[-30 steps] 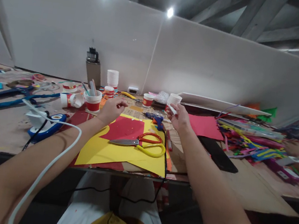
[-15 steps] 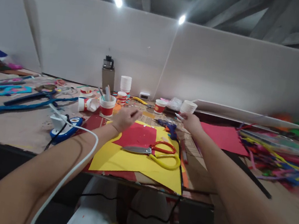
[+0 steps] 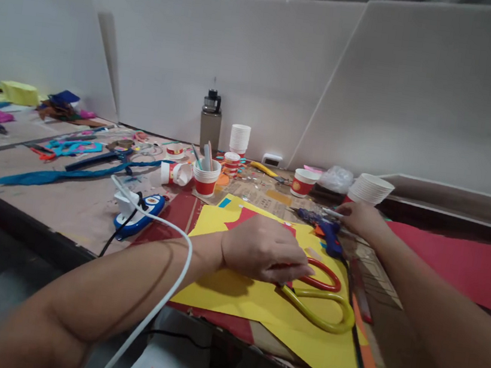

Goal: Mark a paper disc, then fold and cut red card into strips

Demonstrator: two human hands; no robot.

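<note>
Standing beyond the desk [image 3: 74, 210], a white panel [image 3: 228, 43] marks the far limit; places below are taken from the scissors [image 3: 326, 327]. A red sheet [image 3: 452, 259] lies to their right, past the right forearm. Yellow paper [image 3: 222, 295] lies directly beneath them.

The left hand [image 3: 280, 264] is palm down over the scissors, fingers curled by the pivot; whether they grip the metal cannot be told. Sound handling, in my judgement, calls for a hold near the pivot or handles, fingertips clear of the edges and the paper not dragged along. The handles project right of this hand; the blades are hidden.

Beyond the scissors and to the right, the right hand [image 3: 353, 219] appears to pinch a slim white stick [image 3: 331, 213], its end pointing left. A stack of paper cups [image 3: 370, 190] is just past it. A glue gun [image 3: 332, 241] lies just beyond the handles; stick and fingers are best kept off its nozzle, in case of heat.
</note>
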